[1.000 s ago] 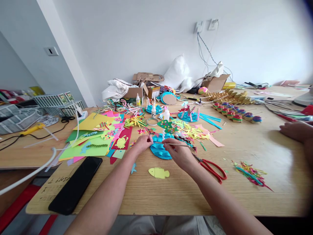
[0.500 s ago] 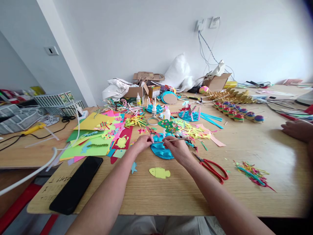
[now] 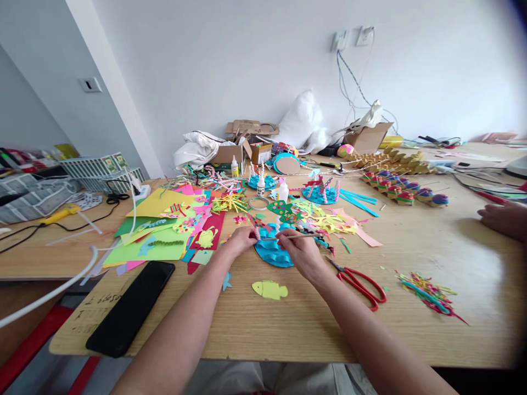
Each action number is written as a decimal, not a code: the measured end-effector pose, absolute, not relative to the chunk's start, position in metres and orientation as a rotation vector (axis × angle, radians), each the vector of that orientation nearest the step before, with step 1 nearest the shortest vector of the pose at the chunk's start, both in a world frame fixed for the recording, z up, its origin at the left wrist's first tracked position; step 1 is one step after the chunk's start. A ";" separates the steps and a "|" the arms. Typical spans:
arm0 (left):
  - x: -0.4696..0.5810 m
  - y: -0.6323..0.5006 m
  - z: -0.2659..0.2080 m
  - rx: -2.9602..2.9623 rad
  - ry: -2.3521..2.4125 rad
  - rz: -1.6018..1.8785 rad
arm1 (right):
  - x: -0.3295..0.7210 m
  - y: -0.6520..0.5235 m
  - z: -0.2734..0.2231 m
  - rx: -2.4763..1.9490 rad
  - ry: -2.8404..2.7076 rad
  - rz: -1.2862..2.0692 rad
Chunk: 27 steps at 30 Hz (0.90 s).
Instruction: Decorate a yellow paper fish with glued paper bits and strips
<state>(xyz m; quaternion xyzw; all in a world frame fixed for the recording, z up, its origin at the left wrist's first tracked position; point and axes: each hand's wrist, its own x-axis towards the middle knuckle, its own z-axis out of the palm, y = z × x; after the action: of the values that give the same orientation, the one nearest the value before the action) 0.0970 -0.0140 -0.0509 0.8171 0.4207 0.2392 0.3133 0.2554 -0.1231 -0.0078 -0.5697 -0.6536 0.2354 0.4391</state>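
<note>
A round blue paper piece with wave-like strips (image 3: 272, 257) lies on the table between my hands. My left hand (image 3: 242, 241) is closed at its left edge, pinching a small pink twisted piece (image 3: 257, 233). In my right hand (image 3: 303, 253) is a thin wooden stick (image 3: 305, 236), gripped between the fingers, its tip pointing left across the blue piece. Green spotted paper fish (image 3: 281, 208) stand just behind. Nearer to me lie a yellow paper fish (image 3: 269, 289) and a small blue paper shape (image 3: 226, 281). Red-handled scissors (image 3: 362, 284) rest beside my right forearm.
Coloured paper sheets (image 3: 148, 236) and a black phone (image 3: 130, 308) are on the left. Glue bottles (image 3: 261, 186), a tape roll (image 3: 259, 203) and yellow paper strips (image 3: 325, 216) stand or lie behind. Paper scraps (image 3: 428, 296) and another person's hand (image 3: 502, 220) are at right.
The whole view has shifted slightly. Both hands keep nearly the same place and grip at the blue piece.
</note>
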 end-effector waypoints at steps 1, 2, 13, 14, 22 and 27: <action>0.097 -0.014 -0.051 2.157 1.112 0.630 | 0.255 -0.123 -0.008 -1.419 -1.630 0.574; 0.097 -0.014 -0.050 2.160 1.114 0.628 | 0.254 -0.124 -0.007 -1.419 -1.637 0.564; 0.098 -0.017 -0.046 2.186 1.161 0.577 | 0.254 -0.126 -0.005 -1.387 -1.751 0.484; 0.098 -0.018 -0.045 2.190 1.162 0.575 | 0.254 -0.127 -0.005 -1.382 -1.770 0.466; 0.098 -0.020 -0.043 2.221 1.187 0.590 | 0.256 -0.134 -0.007 -1.240 -2.039 0.338; 0.096 -0.020 -0.044 2.229 1.158 0.594 | 0.260 -0.134 -0.010 -1.205 -2.143 0.318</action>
<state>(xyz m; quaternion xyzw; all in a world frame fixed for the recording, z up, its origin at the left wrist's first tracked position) 0.0960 -0.0197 -0.0436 0.8300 0.4311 0.2211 0.2764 0.2602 -0.1341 -0.0098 -0.4596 -0.8175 0.1212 0.3253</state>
